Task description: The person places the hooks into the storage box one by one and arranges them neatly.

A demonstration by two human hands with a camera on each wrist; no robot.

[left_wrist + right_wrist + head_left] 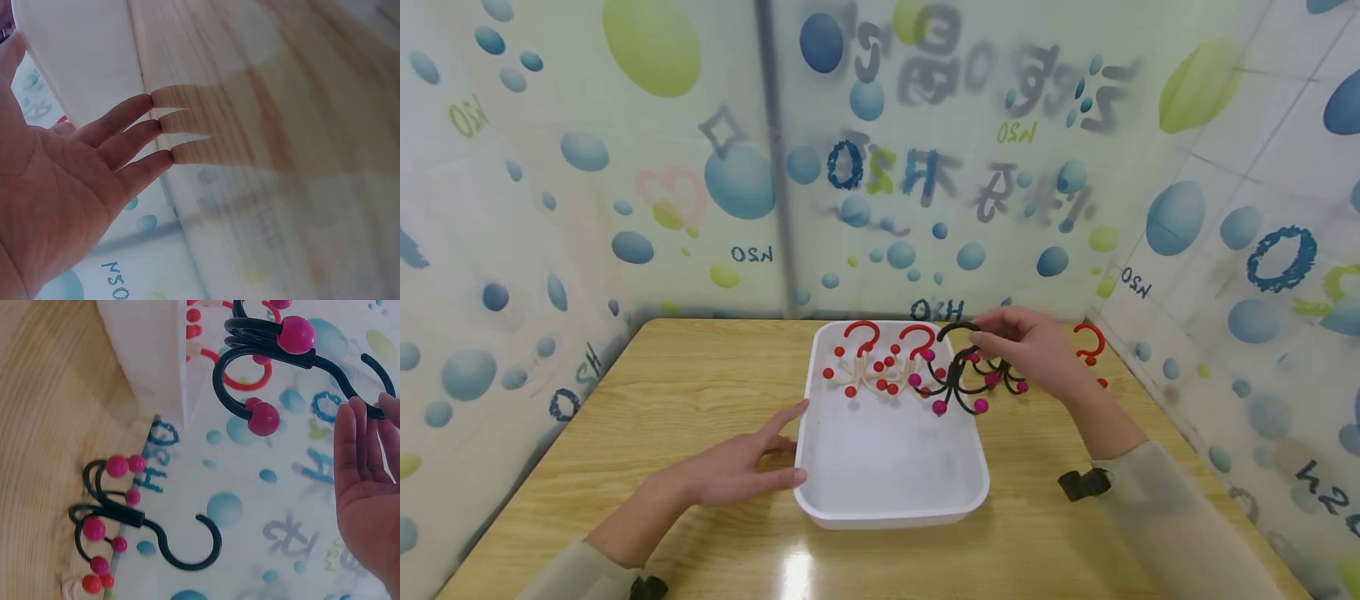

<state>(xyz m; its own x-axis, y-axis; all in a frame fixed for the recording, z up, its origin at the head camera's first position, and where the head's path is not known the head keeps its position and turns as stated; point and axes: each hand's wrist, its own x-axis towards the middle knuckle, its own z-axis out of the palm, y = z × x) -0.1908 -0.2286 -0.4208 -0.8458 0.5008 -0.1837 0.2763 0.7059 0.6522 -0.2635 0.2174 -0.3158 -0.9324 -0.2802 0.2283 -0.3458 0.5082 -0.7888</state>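
My right hand (1033, 346) pinches the curved end of a black multi-arm hook (953, 377) with magenta ball tips. The hook hangs over the right side of a white tray (887, 475). In the right wrist view, thumb and fingertips meet on the curl of this hook (287, 355). At the tray's far end lie two cream hooks with red curls and red balls, one on the left (860, 371) and one beside it (912, 367). My left hand (730, 467) is spread, thumb and fingertip at the tray's left rim; the left wrist view shows its fingers (128, 140) extended.
A second black hook (128, 515) with magenta balls lies on the wooden table (700, 375), right of the tray. Farther right, partly hidden by my right hand and forearm, is another red-curled hook (1102, 340). A patterned curtain (685, 167) stands behind the table.
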